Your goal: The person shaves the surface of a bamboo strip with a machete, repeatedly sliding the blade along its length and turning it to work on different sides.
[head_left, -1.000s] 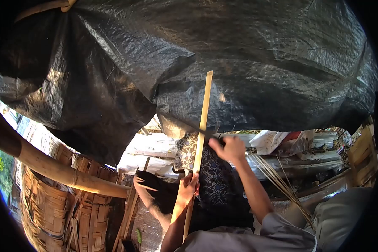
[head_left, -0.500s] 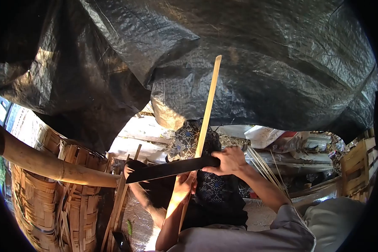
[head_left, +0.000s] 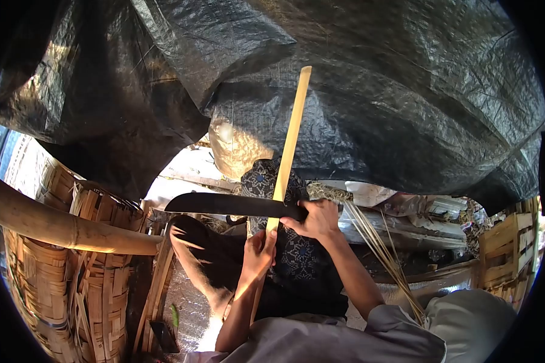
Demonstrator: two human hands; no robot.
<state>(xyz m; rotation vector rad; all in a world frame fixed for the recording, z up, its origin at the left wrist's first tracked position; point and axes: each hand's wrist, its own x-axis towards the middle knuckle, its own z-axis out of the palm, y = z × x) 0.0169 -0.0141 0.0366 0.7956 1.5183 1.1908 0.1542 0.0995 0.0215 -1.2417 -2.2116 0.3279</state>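
Observation:
My left hand (head_left: pixel 260 251) is closed around the lower part of a long, pale bamboo strip (head_left: pixel 293 130), which rises away from me in front of the dark patterned cloth over my leg (head_left: pixel 299 257). In my right hand (head_left: pixel 320 218) is the handle end of a machete (head_left: pixel 224 204). Its broad dark blade points left and lies across the strip just above my left hand. Where the blade crosses, part of the strip is covered. The strip's lower end runs down behind my left forearm.
Woven bamboo baskets (head_left: pixel 48 278) stand at the left, with a thick bamboo pole (head_left: pixel 72 233) reaching in front of them. A black tarp (head_left: pixel 399 91) hangs ahead. Thin bamboo slivers (head_left: pixel 387 260) lie at my right, near a slatted wooden crate (head_left: pixel 505 248).
The machete and my right hand have moved forward along the strip, away from my left hand. The blade now lies more level. The whole view has shifted slightly.

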